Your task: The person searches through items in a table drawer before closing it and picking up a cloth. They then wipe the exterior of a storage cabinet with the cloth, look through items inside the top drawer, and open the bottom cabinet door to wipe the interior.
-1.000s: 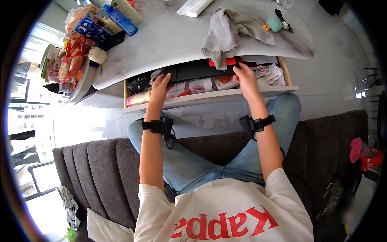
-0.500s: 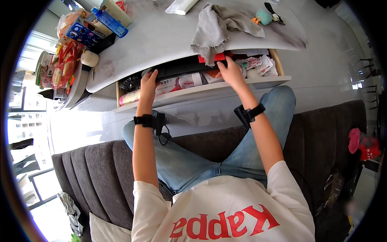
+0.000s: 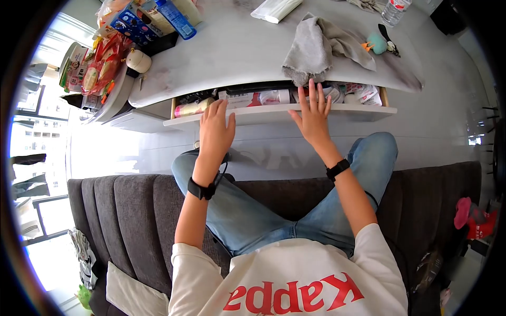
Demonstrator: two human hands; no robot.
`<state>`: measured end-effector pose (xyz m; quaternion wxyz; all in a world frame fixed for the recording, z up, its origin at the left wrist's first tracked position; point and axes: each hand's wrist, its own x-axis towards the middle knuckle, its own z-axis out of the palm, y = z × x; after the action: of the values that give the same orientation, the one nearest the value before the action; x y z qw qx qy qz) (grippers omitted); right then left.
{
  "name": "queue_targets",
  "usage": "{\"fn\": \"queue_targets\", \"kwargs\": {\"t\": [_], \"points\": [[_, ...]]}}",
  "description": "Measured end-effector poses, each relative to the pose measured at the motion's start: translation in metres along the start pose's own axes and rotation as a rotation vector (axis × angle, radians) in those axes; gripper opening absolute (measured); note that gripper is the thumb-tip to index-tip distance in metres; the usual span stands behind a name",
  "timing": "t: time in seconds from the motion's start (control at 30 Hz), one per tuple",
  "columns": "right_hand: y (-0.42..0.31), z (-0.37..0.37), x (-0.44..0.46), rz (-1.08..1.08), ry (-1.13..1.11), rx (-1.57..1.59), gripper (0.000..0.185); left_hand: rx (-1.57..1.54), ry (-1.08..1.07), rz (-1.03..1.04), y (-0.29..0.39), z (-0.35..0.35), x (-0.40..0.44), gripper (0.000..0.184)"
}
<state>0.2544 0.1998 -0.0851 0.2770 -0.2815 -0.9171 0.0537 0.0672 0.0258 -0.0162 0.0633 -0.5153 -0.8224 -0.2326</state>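
A white drawer [image 3: 279,114] stands partly open under the tabletop, filled with packets, boxes and a black item along its back. At the drawer's front edge, left of its middle, is my left hand [image 3: 215,129], holding nothing, fingers extended. My right hand [image 3: 314,116] has its fingers spread over the front edge further right, its fingertips near the hanging end of a grey cloth [image 3: 308,52]. A yellow and pink roll [image 3: 193,108] lies in the drawer's left end, and white packets [image 3: 367,95] lie at its right end.
On the marble-patterned tabletop [image 3: 226,47] are a blue bottle [image 3: 176,20], a white packet [image 3: 276,8], a teal toy [image 3: 377,43] and a clear bottle [image 3: 394,11]. A round stand with snack bags [image 3: 103,66] is at the left. A dark sofa [image 3: 138,216] lies behind my legs.
Both hands have come off the black item inside the drawer and moved to its front edge, fingers extended. The drawer is less far open than before. The view has shifted.
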Motion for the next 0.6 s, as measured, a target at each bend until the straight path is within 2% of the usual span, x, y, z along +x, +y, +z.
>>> {"fn": "queue_targets", "kwargs": {"t": [0.17, 0.47, 0.53, 0.6], "points": [[0.005, 0.003, 0.005, -0.004, -0.019, -0.005, 0.065, -0.168, -0.086, 0.130, 0.014, 0.021, -0.004, 0.046], [-0.001, -0.005, 0.001, 0.011, 0.019, 0.032, 0.063, -0.098, 0.024, 0.149, 0.037, 0.050, 0.027, 0.044], [0.000, -0.003, -0.004, -0.015, -0.015, -0.032, 0.056, -0.139, 0.051, 0.147, 0.038, 0.053, 0.024, 0.043], [0.004, -0.004, -0.005, -0.032, 0.001, 0.040, 0.048, -0.144, 0.077, 0.111, 0.040, 0.055, 0.016, 0.039]]}}
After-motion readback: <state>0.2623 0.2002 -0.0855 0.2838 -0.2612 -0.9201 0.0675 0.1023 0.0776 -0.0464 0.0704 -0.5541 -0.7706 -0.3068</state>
